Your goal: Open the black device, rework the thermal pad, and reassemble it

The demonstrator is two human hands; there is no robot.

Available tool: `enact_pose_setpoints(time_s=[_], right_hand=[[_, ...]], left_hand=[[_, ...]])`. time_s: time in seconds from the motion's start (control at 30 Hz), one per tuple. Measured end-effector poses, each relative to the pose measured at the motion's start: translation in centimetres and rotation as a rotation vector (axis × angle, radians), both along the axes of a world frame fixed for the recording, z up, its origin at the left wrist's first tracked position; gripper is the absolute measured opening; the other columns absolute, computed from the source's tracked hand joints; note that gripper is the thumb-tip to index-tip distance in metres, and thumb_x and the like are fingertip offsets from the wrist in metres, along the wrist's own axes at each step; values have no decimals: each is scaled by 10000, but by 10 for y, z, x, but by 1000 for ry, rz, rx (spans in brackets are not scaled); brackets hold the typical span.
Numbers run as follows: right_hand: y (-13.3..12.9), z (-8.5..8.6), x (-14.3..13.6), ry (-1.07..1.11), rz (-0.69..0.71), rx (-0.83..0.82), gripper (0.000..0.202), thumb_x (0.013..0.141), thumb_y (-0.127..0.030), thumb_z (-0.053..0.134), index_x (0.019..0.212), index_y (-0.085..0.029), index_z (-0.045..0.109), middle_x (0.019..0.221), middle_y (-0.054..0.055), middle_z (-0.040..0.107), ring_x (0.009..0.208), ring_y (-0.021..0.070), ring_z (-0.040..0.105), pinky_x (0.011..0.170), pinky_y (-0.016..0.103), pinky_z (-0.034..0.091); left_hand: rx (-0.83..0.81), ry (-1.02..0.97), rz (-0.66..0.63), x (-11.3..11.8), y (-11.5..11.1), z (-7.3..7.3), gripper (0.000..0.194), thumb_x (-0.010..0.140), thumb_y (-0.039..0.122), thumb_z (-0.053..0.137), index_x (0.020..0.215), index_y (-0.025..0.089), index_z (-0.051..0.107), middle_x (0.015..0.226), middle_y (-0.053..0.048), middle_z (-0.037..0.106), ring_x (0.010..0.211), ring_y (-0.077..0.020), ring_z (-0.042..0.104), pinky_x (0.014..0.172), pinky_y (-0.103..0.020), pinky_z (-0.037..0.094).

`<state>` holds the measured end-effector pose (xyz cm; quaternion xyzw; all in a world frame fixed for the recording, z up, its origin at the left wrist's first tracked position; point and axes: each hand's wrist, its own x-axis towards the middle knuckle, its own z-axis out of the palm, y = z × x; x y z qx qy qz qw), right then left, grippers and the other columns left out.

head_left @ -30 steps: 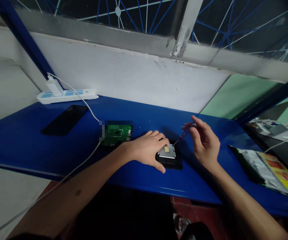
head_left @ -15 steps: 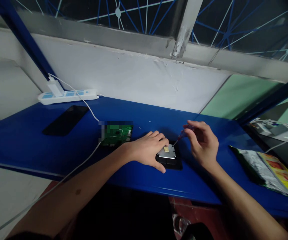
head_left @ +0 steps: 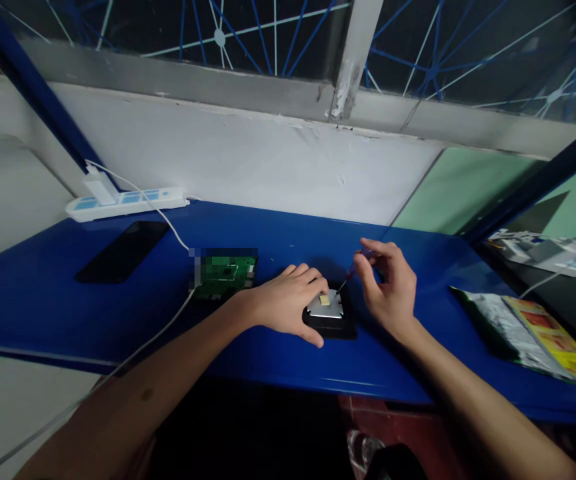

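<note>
On the blue table lies a black case point(head_left: 335, 328) with a silver metal plate point(head_left: 331, 311) on top, and a small beige pad point(head_left: 325, 301) is stuck to the plate. My left hand point(head_left: 288, 300) grips the case's left side, thumb at the near edge and fingers over the far part. A thin screwdriver point(head_left: 349, 275) with a purplish handle is pinched in my right hand point(head_left: 391, 283). Its shaft slants down to the plate's right part; whether the tip touches a screw is too small to tell.
Left of my left hand is a green circuit board point(head_left: 228, 275), partly pixelated. A dark phone-like slab point(head_left: 123, 252), a white power strip point(head_left: 133, 202) and a white cable point(head_left: 168, 327) lie further left. A colourful packet point(head_left: 533, 333) rests at the right.
The whole view has shifted slightly. The screwdriver tip has moved from the plate's far right corner a little inward and nearer to me. My left hand stays on the case.
</note>
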<state>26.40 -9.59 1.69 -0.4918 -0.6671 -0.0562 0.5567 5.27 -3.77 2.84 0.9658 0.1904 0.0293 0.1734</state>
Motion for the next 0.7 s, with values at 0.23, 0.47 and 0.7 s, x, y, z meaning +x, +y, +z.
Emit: enact_pose_setpoints(time_s=[0.23, 0.47, 0.7], right_hand=[[3, -8, 9, -11, 64, 62, 470, 935, -164, 608, 1370, -335, 559, 950, 30, 637, 906, 210, 674, 758, 421, 590], [12, -6, 14, 238, 27, 74, 492, 916, -229, 679, 1381, -308, 540, 1046, 39, 720, 842, 182, 723, 759, 393, 635], [34, 1, -11, 212, 122, -44, 337, 916, -277, 682, 1245, -261, 612, 1047, 29, 741, 785, 158, 744, 776, 358, 633]], left_hand=[[-1, -9, 2, -2, 1, -1, 850, 678, 758, 761, 1286, 205, 547, 1375, -108, 546, 1261, -330, 461, 1080, -444, 324], [42, -294, 258, -17, 31, 18, 386, 978, 585, 485, 1167, 269, 598, 1342, -25, 607, 1261, -263, 475, 1084, -451, 323], [271, -348, 532, -33, 59, 12, 195, 975, 331, 462, 1055, 240, 614, 1143, -31, 691, 1112, -271, 529, 963, -447, 370]])
